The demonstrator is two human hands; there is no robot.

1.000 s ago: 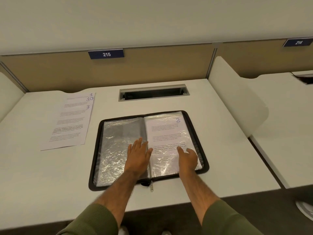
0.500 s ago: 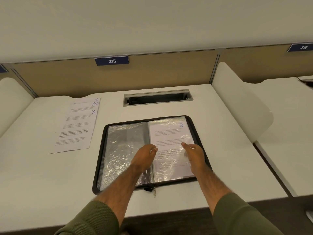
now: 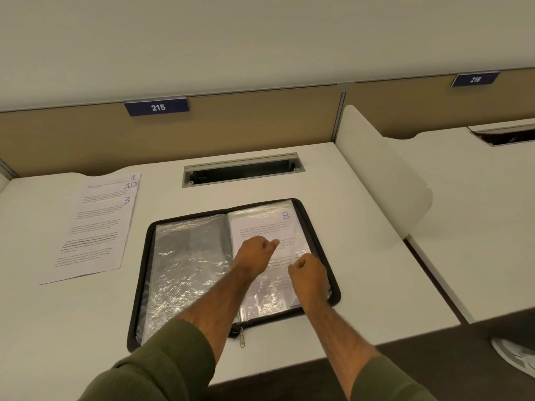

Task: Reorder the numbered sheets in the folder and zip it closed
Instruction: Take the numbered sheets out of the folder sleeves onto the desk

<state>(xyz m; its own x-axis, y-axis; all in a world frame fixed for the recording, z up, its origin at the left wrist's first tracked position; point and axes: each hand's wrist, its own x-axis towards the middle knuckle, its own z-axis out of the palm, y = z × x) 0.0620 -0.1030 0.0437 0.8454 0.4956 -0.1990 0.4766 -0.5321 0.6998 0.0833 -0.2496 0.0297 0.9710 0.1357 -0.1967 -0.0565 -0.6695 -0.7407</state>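
Note:
A black zip folder [image 3: 144, 273] lies open on the white desk, its zipper pull [image 3: 242, 340] hanging at the near edge. The left page is an empty crinkled clear sleeve [image 3: 188, 264]. The right sleeve holds a printed sheet marked 8 [image 3: 262, 222]. My left hand [image 3: 254, 254] reaches across onto that right page, its fingers curled and its thumb tip pinching the sleeve. Just to its right, my right hand [image 3: 308, 273] is curled and pinches the same sleeve's plastic. Loose sheets marked 1, 10 and 3 [image 3: 95, 227] lie fanned on the desk to the left of the folder.
A cable slot [image 3: 243, 170] is cut into the desk behind the folder. A white divider panel [image 3: 379, 175] stands along the desk's right side, with a second desk beyond it. A beige back wall carries the plate 215 [image 3: 157, 107]. A shoe [image 3: 515, 355] shows on the floor at lower right.
My left hand moved from lying flat on the left sleeve to the right page and curled its fingers. My right hand curled too, onto the same sleeve. The view shifted left.

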